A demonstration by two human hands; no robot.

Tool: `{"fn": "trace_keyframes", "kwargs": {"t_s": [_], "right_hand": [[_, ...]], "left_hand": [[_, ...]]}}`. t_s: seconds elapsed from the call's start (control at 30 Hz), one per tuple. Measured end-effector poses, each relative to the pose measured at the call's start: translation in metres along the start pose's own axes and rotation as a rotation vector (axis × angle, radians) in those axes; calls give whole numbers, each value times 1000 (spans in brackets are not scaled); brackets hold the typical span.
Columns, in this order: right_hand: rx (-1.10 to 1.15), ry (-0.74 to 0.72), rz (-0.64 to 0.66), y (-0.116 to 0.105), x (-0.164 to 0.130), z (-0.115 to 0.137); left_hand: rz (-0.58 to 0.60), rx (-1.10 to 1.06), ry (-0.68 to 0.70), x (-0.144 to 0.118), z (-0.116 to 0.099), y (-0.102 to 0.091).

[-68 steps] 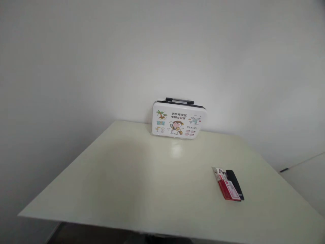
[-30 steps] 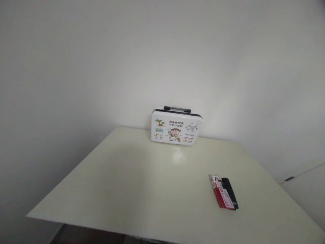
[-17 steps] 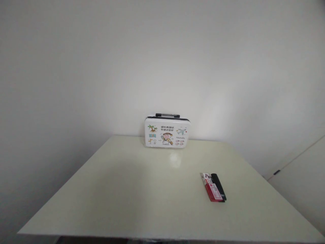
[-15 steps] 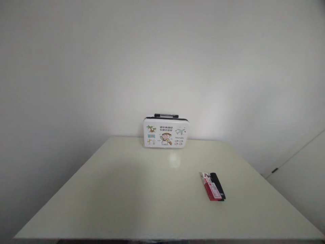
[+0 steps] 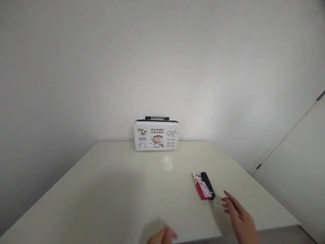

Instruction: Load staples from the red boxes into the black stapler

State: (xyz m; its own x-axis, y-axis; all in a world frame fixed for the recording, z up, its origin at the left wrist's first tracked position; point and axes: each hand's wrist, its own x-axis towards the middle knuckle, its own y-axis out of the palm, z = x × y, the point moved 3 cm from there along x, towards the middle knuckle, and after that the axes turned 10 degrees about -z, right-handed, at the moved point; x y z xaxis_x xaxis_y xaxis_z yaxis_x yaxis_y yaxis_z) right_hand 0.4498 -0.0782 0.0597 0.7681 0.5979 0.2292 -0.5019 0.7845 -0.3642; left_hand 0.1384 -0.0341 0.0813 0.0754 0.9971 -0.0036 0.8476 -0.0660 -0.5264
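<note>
R hand point(image 5: 242, 218) is over the near R part of the tbl, just R of the flat red-&-white pack point(image 5: 203, 190), fingers loosely parted & a bit bent, tips pointing fwd-L twd it, w/ a gap btwn fingertips & pack. L hand point(image 5: 162, 236) is at bottom edge of view, mostly cut off & blurred, fingers look curled; can't tell if it's pressed together or pinching smth. Its shadow falls on the tbl just ahead of it. Pack lies on the R half of the pale table point(image 5: 101, 189), set at a slant, far end leaning L; upper bit white w/ small pics, lower bit red w/ a white-&-pink label, print too small to read. Slim black item point(image 5: 208, 184) lies along its R side, touching it; can't tell what it is. At the back, approx mid tbl, a white case point(image 5: 156, 135) stands on its long edge, leaning back a little nr the wall point(image 5: 157, 67), black handle point(image 5: 157, 118) up top; front shows palm tree, plane, cartoon cow w/ suitcase, Chinese txt & "TRAVEL", well apart from both hands
</note>
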Motion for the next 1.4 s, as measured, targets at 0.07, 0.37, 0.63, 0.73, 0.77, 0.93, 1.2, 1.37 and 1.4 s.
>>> {"fn": "trace_keyframes", "kwargs": {"t_s": [0.07, 0.37, 0.63, 0.73, 0.77, 0.93, 1.2, 1.37, 1.4], "right_hand": [[18, 16, 111, 23, 39, 9], [43, -196, 360, 80, 42, 35], [111, -242, 451, 184, -87, 79], [133, -234, 401, 212, -129, 103], [147, -223, 379, 217, -138, 108], [195, -144, 370, 221, -141, 109], [164, -137, 316, 187, -134, 97], [159, -135, 306, 176, -136, 99], [160, -136, 308, 176, -136, 100]], "left_hand": [[39, 32, 120, 34, -28, 35], [19, 141, 266, 131, -68, 110], [-125, 199, 197, 119, 34, -19], [-180, 211, 109, 110, 63, -70], [-205, 215, 70, 105, 71, -81], [-325, 224, -37, 80, 84, -87], [-422, 306, 52, 55, 60, -63], [-398, 257, 111, 42, 62, -75], [-394, 241, 116, 41, 64, -77]]}}
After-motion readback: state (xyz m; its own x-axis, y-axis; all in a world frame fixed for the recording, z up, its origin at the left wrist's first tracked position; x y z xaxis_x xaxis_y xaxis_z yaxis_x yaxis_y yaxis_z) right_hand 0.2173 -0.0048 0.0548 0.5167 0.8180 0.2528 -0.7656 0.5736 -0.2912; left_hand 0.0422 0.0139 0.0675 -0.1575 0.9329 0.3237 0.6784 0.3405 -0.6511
